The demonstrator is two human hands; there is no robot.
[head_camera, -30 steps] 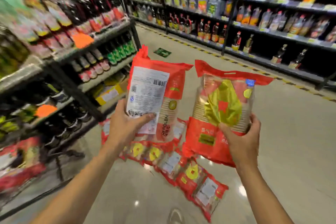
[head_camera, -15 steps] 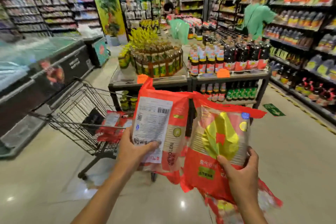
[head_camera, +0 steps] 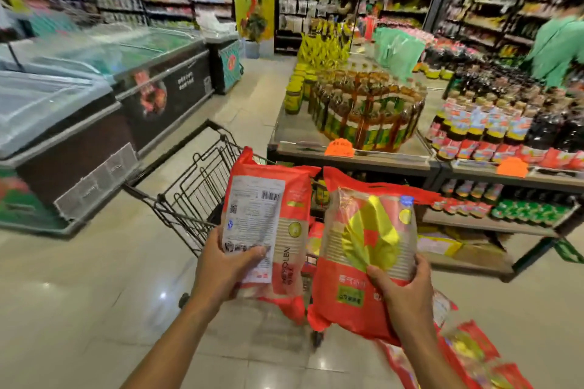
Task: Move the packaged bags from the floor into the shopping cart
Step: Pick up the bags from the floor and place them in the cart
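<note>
Head view, looking down along both my bare forearms in a shop aisle.

My left hand [head_camera: 227, 265] grips the lower part of the left bag [head_camera: 268, 230], a red packet turned with its white printed label and barcode toward me. My thumb lies across the bottom of the label; my fingers are curled behind the bag, out of sight.

My right hand [head_camera: 401, 290] grips the lower right corner of the right bag [head_camera: 363, 246], a red packet with a clear window and a yellow design. My thumb is on the front and my fingers wrap round its side.

Both bags are held upright in the air, side by side, their edges touching or nearly so. Just behind them is the cart [head_camera: 196, 189], a dark wire basket on wheels. The left bag hides part of the basket, and neither bag is inside it. A strip of red packaging shows between the two bags; I cannot tell whether it lies in the cart.

At the lower right, blurred, more red floor bags [head_camera: 467, 350] lie on the pale tiled floor [head_camera: 79, 294], beside my right forearm.

Left of the cart stands a row of freezers [head_camera: 63, 123] with glass lids. Beyond the cart is a table [head_camera: 347, 151] stacked with bottles [head_camera: 369, 110]. At the far right a blurred person in green [head_camera: 559, 44] stands by the shelves.
</note>
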